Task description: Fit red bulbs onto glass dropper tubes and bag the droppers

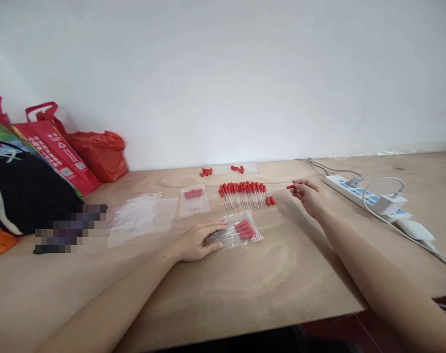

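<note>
My left hand (199, 241) rests on the table with thumb and fingers around the near left end of a clear plastic bag (257, 231), which holds several red-bulbed droppers (241, 226). To the right, my right hand (307, 195) pinches a single dropper (290, 187) by its red bulb, its thin clear tube pointing left. Between and beyond the hands lies a row of droppers (245, 192), most with bulbs toward the wall. Left of that row, a flat bag (195, 201) has several more droppers inside.
Flat clear bags (142, 218) are stacked at the left. Loose red bulbs (205, 172) and clear tubes (223, 169) lie near the wall. A power strip (355, 190) with plugs and cables occupies the right. Red bags (101, 152) and a black bag (27, 191) stand far left.
</note>
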Demonstrator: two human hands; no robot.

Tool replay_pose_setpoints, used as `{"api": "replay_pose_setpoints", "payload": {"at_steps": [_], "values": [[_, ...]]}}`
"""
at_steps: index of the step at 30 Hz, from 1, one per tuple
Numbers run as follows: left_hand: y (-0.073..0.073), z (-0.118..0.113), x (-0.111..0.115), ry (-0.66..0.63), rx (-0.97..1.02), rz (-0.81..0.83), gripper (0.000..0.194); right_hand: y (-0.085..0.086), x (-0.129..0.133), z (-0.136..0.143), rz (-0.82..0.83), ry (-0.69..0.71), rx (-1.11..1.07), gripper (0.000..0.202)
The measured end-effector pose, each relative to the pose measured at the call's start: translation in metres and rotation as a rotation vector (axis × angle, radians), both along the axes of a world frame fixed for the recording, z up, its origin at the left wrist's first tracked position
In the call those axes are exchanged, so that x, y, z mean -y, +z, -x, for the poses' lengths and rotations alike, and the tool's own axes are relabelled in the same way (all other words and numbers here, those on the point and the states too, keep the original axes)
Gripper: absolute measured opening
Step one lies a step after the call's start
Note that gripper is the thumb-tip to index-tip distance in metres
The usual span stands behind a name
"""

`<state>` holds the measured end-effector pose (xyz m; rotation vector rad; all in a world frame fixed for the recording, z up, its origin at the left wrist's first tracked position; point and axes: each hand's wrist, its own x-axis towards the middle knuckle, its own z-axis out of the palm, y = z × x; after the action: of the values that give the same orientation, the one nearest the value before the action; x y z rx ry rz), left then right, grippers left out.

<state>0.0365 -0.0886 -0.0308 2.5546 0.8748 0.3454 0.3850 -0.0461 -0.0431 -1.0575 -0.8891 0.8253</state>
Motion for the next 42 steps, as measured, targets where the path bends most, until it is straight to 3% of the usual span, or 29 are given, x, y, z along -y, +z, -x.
{"api": "replay_pose_setpoints", "payload": {"at_steps": [5,15,21,26,32,36,42], "values": [[0.000,0.001,0.000,-0.007,0.010,-0.006,0.044,-0.004,0.005,0.011,0.083,0.217,-0.011,0.016],[0.000,0.000,0.001,-0.022,0.016,-0.012,0.043,-0.005,0.010,0.038,0.138,0.247,0.152,0.016],[0.001,0.000,0.002,-0.007,0.009,-0.006,0.043,-0.003,0.011,0.036,0.150,0.201,0.039,0.011],[0.001,0.000,0.002,-0.001,0.002,-0.008,0.045,-0.005,0.018,0.055,0.164,0.325,0.013,0.011],[0.003,0.001,0.005,0.012,-0.001,-0.020,0.050,-0.011,0.033,0.092,0.169,0.484,-0.070,0.028],[0.002,0.001,0.004,0.011,0.001,-0.020,0.051,-0.013,0.037,0.103,0.221,0.558,0.090,0.032],[0.000,0.000,0.002,0.014,0.015,-0.020,0.051,-0.017,0.033,0.111,0.204,0.527,0.287,0.026]]}}
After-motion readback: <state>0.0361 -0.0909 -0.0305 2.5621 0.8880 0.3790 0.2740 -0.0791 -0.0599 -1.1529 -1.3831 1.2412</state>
